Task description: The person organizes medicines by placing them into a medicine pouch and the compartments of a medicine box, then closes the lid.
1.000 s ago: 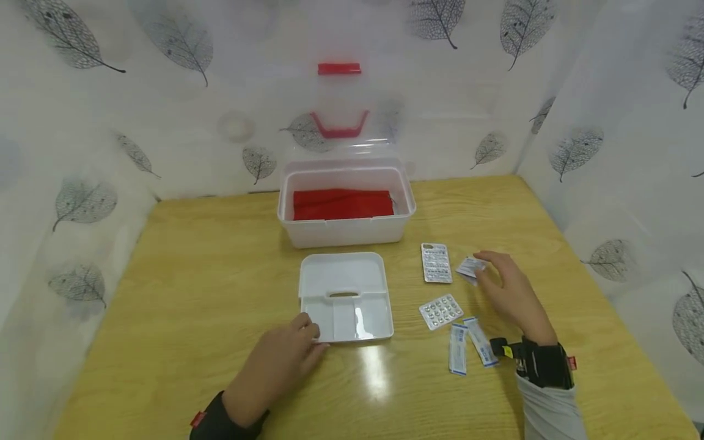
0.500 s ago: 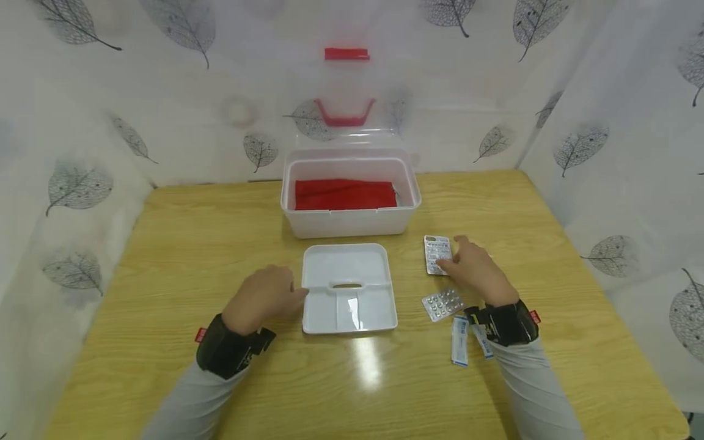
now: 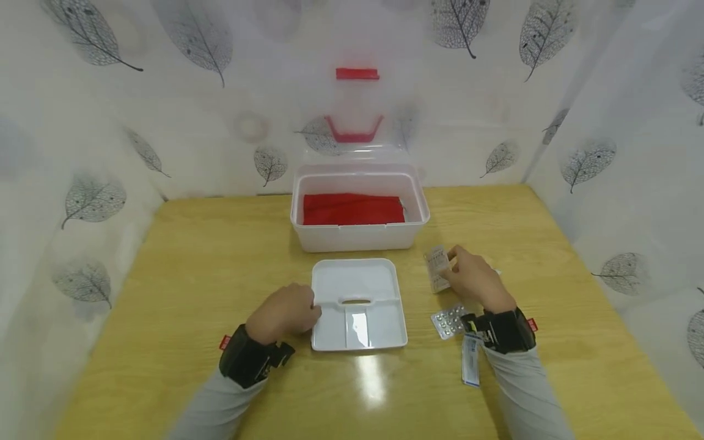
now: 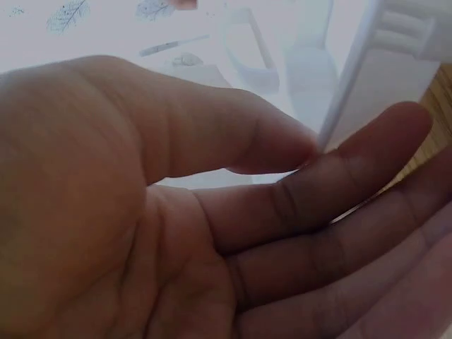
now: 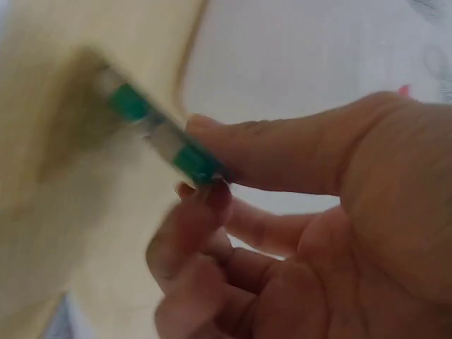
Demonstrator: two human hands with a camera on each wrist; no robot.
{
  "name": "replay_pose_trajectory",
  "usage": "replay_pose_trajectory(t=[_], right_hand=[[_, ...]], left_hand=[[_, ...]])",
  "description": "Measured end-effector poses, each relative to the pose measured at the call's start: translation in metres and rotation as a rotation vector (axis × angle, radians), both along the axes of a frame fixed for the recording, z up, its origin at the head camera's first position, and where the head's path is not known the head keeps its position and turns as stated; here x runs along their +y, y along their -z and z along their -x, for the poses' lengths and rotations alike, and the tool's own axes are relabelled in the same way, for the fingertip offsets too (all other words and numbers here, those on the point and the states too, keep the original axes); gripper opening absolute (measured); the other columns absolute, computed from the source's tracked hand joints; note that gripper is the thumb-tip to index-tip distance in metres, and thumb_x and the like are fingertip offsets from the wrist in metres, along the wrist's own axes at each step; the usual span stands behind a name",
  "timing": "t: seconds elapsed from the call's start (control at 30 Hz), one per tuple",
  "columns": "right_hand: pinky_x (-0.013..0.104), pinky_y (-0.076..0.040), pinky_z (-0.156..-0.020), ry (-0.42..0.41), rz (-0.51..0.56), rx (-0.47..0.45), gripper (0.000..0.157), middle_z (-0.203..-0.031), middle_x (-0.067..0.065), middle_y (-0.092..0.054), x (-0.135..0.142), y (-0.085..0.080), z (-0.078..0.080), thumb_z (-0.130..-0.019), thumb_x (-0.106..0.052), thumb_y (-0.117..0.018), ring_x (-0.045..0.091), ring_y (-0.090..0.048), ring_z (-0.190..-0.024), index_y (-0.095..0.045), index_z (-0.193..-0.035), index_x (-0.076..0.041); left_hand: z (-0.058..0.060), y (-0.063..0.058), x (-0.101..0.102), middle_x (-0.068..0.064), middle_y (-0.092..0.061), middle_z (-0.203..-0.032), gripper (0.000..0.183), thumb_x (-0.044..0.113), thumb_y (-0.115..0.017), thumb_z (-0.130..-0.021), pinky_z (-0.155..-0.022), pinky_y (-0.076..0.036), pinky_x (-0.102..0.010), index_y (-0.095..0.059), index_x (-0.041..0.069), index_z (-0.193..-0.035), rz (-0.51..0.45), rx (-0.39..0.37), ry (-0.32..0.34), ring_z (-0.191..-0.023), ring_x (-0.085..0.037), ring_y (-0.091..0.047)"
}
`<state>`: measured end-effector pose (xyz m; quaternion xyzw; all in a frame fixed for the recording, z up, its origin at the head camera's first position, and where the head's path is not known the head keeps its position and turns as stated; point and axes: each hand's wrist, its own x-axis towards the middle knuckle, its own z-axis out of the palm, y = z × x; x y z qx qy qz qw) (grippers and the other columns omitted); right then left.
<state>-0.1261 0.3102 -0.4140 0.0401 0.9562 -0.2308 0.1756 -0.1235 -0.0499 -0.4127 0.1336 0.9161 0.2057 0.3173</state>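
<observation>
My right hand [image 3: 475,281] pinches a blister pack [image 3: 437,269] between thumb and fingers, with the pack tilted up on the right of the table. In the right wrist view, green-and-white capsules show along this blister pack [image 5: 159,134], which is blurred. My left hand [image 3: 283,315] is at the left side of a white divided tray [image 3: 354,278]. The left wrist view has its thumb inside and index finger outside the tray's wall [image 4: 353,78], pinching it. Close below my right hand lies a second blister pack [image 3: 448,321] with round bubbles, partly covered by the wrist strap.
A translucent box [image 3: 360,238] with its lid raised stands behind the tray, holding a red cloth item [image 3: 352,209]. A narrow blue-and-white packet [image 3: 470,360] lies beside my right forearm. Leaf-patterned curtains [image 3: 220,153] border the table [image 3: 220,244].
My right hand has left a small white packet, moved left and lifted the capsule blister pack into a tilt. My left hand has shifted from the tray's front-left corner up along its left side.
</observation>
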Motion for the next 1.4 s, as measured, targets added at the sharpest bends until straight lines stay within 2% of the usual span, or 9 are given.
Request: replay_pose_trajectory(t=[0.13, 0.23, 0.33, 0.5, 0.63, 0.9, 1.1, 1.27, 1.4], right_hand=[[0.032, -0.045, -0.056, -0.069, -0.01, 0.024, 0.033, -0.093, 0.012, -0.065, -0.016, -0.024, -0.009, -0.101, -0.019, -0.057, 0.021, -0.058, -0.071, -0.055, -0.131, -0.004], [0.03, -0.041, -0.054, -0.153, -0.034, 0.148, 0.026, -0.085, 0.005, -0.059, -0.033, -0.04, -0.019, -0.098, -0.014, -0.06, 0.017, -0.053, -0.067, -0.064, -0.123, -0.008], [0.031, -0.044, -0.058, -0.217, -0.035, 0.337, 0.021, -0.087, 0.001, -0.06, -0.053, -0.046, -0.023, -0.094, -0.009, -0.064, 0.017, -0.057, -0.073, -0.07, -0.113, -0.011], [0.036, -0.052, -0.067, -0.288, -0.017, 0.603, 0.017, -0.098, 0.0, -0.066, -0.09, -0.037, -0.015, -0.089, -0.007, -0.074, 0.02, -0.065, -0.087, -0.074, -0.104, -0.014], [0.036, -0.052, -0.061, -0.308, -0.017, 0.713, 0.017, -0.094, 0.001, -0.065, -0.119, -0.02, -0.013, -0.084, -0.005, -0.077, 0.021, -0.066, -0.08, -0.076, -0.098, -0.014], [0.034, -0.051, -0.058, -0.29, -0.072, 0.695, 0.018, -0.085, 0.001, -0.067, -0.149, 0.005, -0.009, -0.081, -0.001, -0.079, 0.021, -0.066, -0.079, -0.079, -0.094, -0.012], [0.034, -0.047, -0.053, -0.294, -0.098, 0.654, 0.019, -0.077, -0.001, -0.059, -0.152, 0.007, -0.009, -0.078, -0.002, -0.081, 0.02, -0.063, -0.076, -0.081, -0.091, -0.015], [0.033, -0.047, -0.055, -0.314, -0.106, 0.578, 0.02, -0.08, -0.002, -0.061, -0.153, 0.008, -0.009, -0.077, -0.003, -0.081, 0.017, -0.061, -0.075, -0.08, -0.091, -0.017], [0.034, -0.049, -0.057, -0.352, -0.1, 0.523, 0.023, -0.087, 0.0, -0.064, -0.153, 0.012, -0.008, -0.08, -0.002, -0.078, 0.019, -0.062, -0.081, -0.079, -0.099, -0.015]], left_hand=[[0.0, 0.003, 0.001, -0.005, -0.053, -0.068, 0.019, 0.014, -0.057, -0.097, -0.053, -0.039, -0.029, -0.062, 0.006, -0.08, -0.018, -0.005, -0.019, -0.06, -0.018, -0.051], [-0.001, 0.005, 0.0, -0.004, -0.053, -0.067, 0.019, 0.013, -0.057, -0.096, -0.052, -0.038, -0.029, -0.062, 0.006, -0.078, -0.02, 0.012, -0.016, -0.058, -0.018, -0.05], [-0.001, 0.006, -0.001, -0.003, -0.052, -0.066, 0.019, 0.013, -0.057, -0.095, -0.051, -0.038, -0.028, -0.061, 0.006, -0.077, -0.025, 0.022, -0.019, -0.057, -0.018, -0.049], [0.001, 0.005, -0.003, -0.003, -0.051, -0.066, 0.02, 0.012, -0.057, -0.095, -0.051, -0.037, -0.029, -0.061, 0.006, -0.077, -0.027, 0.027, -0.02, -0.058, -0.018, -0.048], [0.0, 0.006, -0.003, -0.004, -0.052, -0.068, 0.02, 0.013, -0.057, -0.097, -0.053, -0.039, -0.029, -0.061, 0.006, -0.078, -0.027, 0.013, 0.003, -0.06, -0.018, -0.05], [0.002, 0.007, -0.003, -0.005, -0.056, -0.072, 0.017, 0.016, -0.057, -0.099, -0.055, -0.041, -0.031, -0.063, 0.005, -0.086, 0.004, -0.024, -0.021, -0.063, -0.019, -0.053], [0.004, 0.006, -0.001, -0.005, -0.056, -0.072, 0.018, 0.015, -0.057, -0.098, -0.054, -0.041, -0.03, -0.063, 0.006, -0.084, 0.0, -0.021, -0.012, -0.062, -0.019, -0.054], [0.004, 0.006, -0.002, -0.005, -0.056, -0.073, 0.018, 0.015, -0.056, -0.099, -0.055, -0.041, -0.03, -0.064, 0.005, -0.086, 0.006, -0.031, -0.02, -0.063, -0.019, -0.054], [0.004, 0.006, -0.003, -0.006, -0.056, -0.073, 0.018, 0.015, -0.057, -0.099, -0.055, -0.041, -0.03, -0.064, 0.004, -0.087, 0.01, -0.045, -0.029, -0.063, -0.019, -0.054]])
